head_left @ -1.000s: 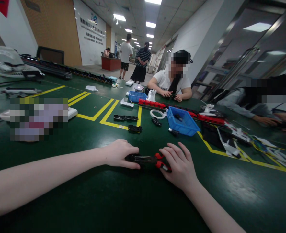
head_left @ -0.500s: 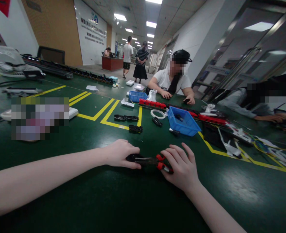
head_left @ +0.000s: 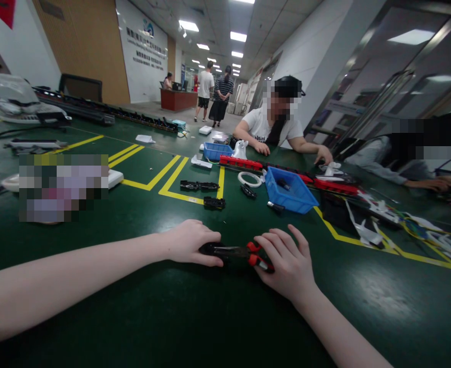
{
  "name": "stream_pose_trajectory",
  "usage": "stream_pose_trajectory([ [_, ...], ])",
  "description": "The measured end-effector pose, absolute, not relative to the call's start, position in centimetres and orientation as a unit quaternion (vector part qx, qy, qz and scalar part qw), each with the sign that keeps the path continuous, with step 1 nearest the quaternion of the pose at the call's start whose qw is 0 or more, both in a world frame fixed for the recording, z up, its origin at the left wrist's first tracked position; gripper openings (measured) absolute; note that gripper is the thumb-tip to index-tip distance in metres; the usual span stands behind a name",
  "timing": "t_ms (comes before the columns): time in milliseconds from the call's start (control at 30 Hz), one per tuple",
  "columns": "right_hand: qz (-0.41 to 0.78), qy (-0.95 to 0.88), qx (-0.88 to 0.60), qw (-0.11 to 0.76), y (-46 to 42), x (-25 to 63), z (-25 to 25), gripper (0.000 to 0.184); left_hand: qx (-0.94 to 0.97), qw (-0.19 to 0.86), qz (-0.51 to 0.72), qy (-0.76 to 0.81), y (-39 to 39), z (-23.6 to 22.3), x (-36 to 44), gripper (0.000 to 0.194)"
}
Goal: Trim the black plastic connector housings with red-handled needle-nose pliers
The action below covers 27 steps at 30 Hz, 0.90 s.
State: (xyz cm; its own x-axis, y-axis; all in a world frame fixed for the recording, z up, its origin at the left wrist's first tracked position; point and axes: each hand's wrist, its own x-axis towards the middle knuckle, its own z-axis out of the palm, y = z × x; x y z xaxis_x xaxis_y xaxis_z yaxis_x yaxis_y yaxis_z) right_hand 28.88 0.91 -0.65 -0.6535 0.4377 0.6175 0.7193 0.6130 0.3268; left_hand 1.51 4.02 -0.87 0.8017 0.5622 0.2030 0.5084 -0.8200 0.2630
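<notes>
My right hand (head_left: 286, 260) is closed around the red and black handles of a pair of pliers (head_left: 235, 252), whose jaws point left. My left hand (head_left: 194, 244) pinches a small black part (head_left: 209, 249) between thumb and fingers, right at the tips of the pliers. The jaws touch or overlap this part; its exact shape is hidden by my fingers. Beyond my hands, black plastic parts (head_left: 199, 185) lie inside a yellow-taped outline, with another black piece (head_left: 214, 203) at its lower edge.
A blue bin (head_left: 292, 191) stands ahead to the right, beside a white tape roll (head_left: 250, 179) and a black part (head_left: 248, 191). Red strips (head_left: 244, 163) lie behind. A smaller blue bin (head_left: 216, 151) is further back. A co-worker (head_left: 277, 120) sits across the green table (head_left: 210, 312).
My hands, the pliers and the black part stay almost still. Across the table, the co-worker's hand has moved toward the right side of the view.
</notes>
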Motion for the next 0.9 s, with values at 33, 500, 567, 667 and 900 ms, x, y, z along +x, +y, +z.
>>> stream_pose_trajectory([
  [33,-0.284,-0.864,-0.335,0.246,0.91,28.88,-0.68,0.027,0.944,0.098,0.136,0.285,4.01,-0.87,1.5,0.045],
  [500,-0.207,-0.9,-0.308,0.229,1.46,29.32,-1.06,0.026,0.946,0.081,0.136,0.282,4.1,-1.06,1.44,0.045],
  [567,-0.193,-0.905,-0.31,0.219,1.57,29.42,-1.15,0.026,0.945,0.076,0.134,0.289,4.12,-1.05,1.46,0.045],
  [667,-0.172,-0.91,-0.312,0.21,1.64,29.45,-1.08,0.026,0.944,0.081,0.135,0.291,4.15,-1.02,1.52,0.044],
  [900,-0.155,-0.912,-0.317,0.207,1.75,29.38,-0.86,0.025,0.935,0.088,0.137,0.316,3.95,-0.79,1.71,0.04],
])
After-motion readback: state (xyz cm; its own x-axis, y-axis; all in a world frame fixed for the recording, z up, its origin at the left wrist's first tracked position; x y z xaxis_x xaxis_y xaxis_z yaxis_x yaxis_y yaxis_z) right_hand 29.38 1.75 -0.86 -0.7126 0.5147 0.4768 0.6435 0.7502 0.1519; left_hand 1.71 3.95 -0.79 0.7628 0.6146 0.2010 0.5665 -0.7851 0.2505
